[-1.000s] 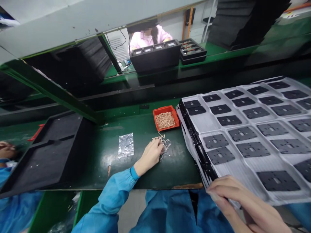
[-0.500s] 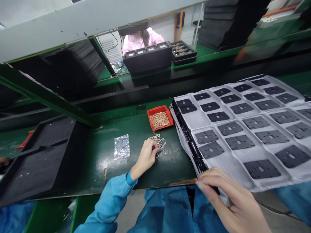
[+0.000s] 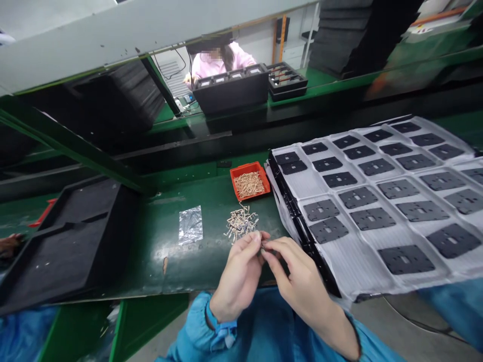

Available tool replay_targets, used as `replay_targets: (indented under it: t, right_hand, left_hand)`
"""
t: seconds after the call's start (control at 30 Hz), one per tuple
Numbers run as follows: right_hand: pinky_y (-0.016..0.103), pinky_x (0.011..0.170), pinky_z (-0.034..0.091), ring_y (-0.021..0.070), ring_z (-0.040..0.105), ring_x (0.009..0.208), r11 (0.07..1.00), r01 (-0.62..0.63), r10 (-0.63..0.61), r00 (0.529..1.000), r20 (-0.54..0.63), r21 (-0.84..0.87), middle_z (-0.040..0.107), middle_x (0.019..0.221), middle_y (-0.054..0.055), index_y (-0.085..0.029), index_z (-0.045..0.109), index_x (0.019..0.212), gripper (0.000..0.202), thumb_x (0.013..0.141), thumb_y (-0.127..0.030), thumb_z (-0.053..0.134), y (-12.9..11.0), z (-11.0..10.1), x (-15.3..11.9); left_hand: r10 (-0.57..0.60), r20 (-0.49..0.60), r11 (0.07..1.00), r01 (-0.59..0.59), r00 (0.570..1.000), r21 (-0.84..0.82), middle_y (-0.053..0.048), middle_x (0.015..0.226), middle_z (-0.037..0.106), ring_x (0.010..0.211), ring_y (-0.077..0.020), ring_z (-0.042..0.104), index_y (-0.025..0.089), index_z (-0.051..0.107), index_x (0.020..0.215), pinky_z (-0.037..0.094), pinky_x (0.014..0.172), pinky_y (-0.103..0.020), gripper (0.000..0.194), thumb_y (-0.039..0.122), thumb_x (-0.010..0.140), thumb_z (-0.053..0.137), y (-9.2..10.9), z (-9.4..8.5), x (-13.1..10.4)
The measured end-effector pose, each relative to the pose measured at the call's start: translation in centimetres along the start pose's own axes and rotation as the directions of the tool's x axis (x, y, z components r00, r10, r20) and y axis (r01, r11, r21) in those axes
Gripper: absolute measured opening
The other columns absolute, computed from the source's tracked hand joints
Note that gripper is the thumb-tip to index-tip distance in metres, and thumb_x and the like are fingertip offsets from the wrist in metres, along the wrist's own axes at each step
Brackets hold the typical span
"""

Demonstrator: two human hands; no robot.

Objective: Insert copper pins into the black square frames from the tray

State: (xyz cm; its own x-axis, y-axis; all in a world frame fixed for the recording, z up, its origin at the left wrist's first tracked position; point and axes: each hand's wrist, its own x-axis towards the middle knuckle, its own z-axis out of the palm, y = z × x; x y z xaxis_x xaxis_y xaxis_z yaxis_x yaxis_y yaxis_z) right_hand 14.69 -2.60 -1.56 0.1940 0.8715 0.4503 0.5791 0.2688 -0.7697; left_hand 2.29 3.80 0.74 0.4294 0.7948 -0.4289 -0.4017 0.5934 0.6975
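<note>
My left hand and my right hand meet at the fingertips above the near edge of the green bench. Both are closed in a pinch; whatever sits between the fingers is too small and too covered to name. Just beyond them lies a loose pile of small pale and metallic strips. Behind the pile stands an orange-red bin holding many thin tan strips. A clear plastic bag lies flat on the bench left of the pile.
A white-lined tray with rows of black plates fills the right side. Black foam boxes stand at left, near another person's hand. Across the bench, a person in pink sits behind a black box.
My left hand has drawn back from the strip pile toward me. My right hand has moved left from the tray's near corner, and their fingertips now meet.
</note>
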Motion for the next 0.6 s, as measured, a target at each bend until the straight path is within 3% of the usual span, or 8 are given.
replay_targets:
  t: [0.2, 0.37, 0.5, 0.6]
  right_hand:
    - [0.033, 0.077, 0.063, 0.0209, 0.075, 0.089, 0.999, 0.034, -0.035, 0.999, 0.019, 0.031, 0.077, 0.098, 0.007, -0.023, 0.067, 0.108, 0.020, 0.104, -0.010, 0.052, -0.3, -0.2, 0.1]
    - [0.031, 0.080, 0.062, 0.0191, 0.074, 0.090, 0.996, 0.039, -0.042, 0.999, 0.028, 0.084, 0.075, 0.096, 0.006, -0.022, 0.068, 0.106, 0.019, 0.103, -0.009, 0.055, -0.8, -0.2, 0.2]
    - [0.029, 0.079, 0.061, 0.0171, 0.072, 0.087, 0.992, 0.036, -0.039, 0.999, 0.023, 0.120, 0.074, 0.094, 0.005, -0.021, 0.068, 0.104, 0.017, 0.101, -0.008, 0.058, -1.1, 0.0, 0.4]
    - [0.028, 0.075, 0.059, 0.0160, 0.071, 0.083, 0.991, 0.041, -0.043, 0.999, 0.007, 0.131, 0.073, 0.091, 0.004, -0.021, 0.068, 0.101, 0.015, 0.100, -0.009, 0.059, -1.3, 0.3, 0.7]
  left_hand:
    - [-0.038, 0.001, 0.998, 0.038, 0.999, -0.057, -0.004, 0.093, 0.071, 0.082, -0.0134, 0.062, 0.016, 0.084, 0.087, 0.055, 0.079, -0.024, 0.030, 0.037, 0.072, 0.099, 0.3, 0.0, -0.1]
    - [0.000, -0.013, 1.000, 0.000, 1.000, -0.012, -0.004, 0.089, 0.069, 0.079, -0.0140, 0.062, 0.015, 0.082, 0.089, 0.055, 0.076, -0.025, 0.034, 0.041, 0.074, 0.097, 0.0, -0.2, -0.3]
    - [0.169, -0.065, 0.981, -0.162, 0.983, 0.102, 0.000, 0.084, 0.064, 0.073, -0.0131, 0.059, 0.021, 0.075, 0.096, 0.052, 0.073, -0.025, 0.033, 0.044, 0.081, 0.092, -0.8, -0.4, -0.3]
    - [0.378, -0.106, 0.902, -0.341, 0.920, 0.264, -0.002, 0.102, 0.068, 0.092, -0.0174, 0.063, 0.025, 0.074, 0.088, 0.052, 0.085, -0.027, 0.024, 0.043, 0.085, 0.090, -1.1, -1.0, -0.1]
